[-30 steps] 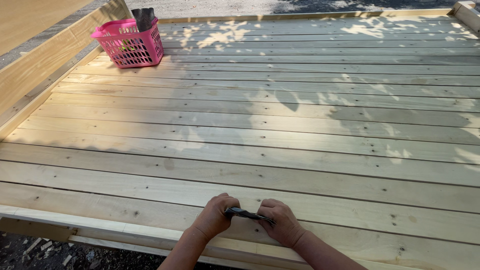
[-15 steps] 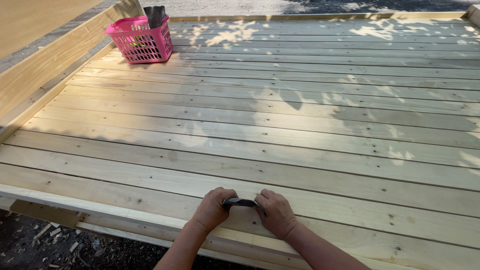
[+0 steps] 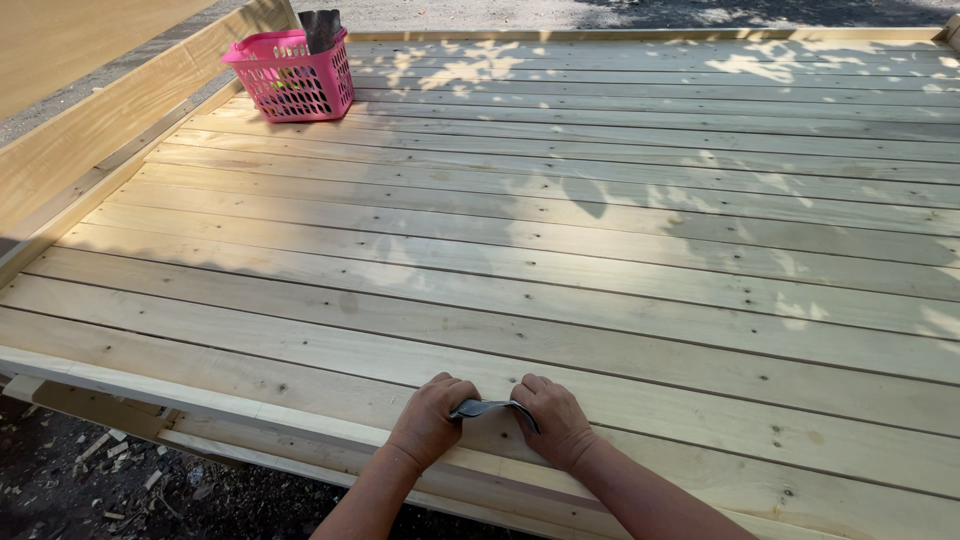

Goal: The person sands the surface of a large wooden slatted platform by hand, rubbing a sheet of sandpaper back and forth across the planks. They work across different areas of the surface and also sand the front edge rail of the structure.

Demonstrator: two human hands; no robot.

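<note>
1. Sandpaper [image 3: 487, 408] – a thin grey sheet, bowed between my left hand [image 3: 432, 417] and right hand [image 3: 556, 420], low over the deck board [image 3: 700, 405] near its front edge.
2. Both hands pinch its ends; I judge it light and floppy, best gripped at the edges.

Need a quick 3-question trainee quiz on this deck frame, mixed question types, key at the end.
1. True or false: both hands, the left hand and the right hand, grip one small dark sheet between them.
2. Where does the pink basket stand? A) the far left corner of the wooden deck B) beside the hands C) on the ground
3. Fill in: under the deck's near edge, the dark ground is strewn with wood ____.

Key: 1 true; 2 A; 3 scraps
</note>
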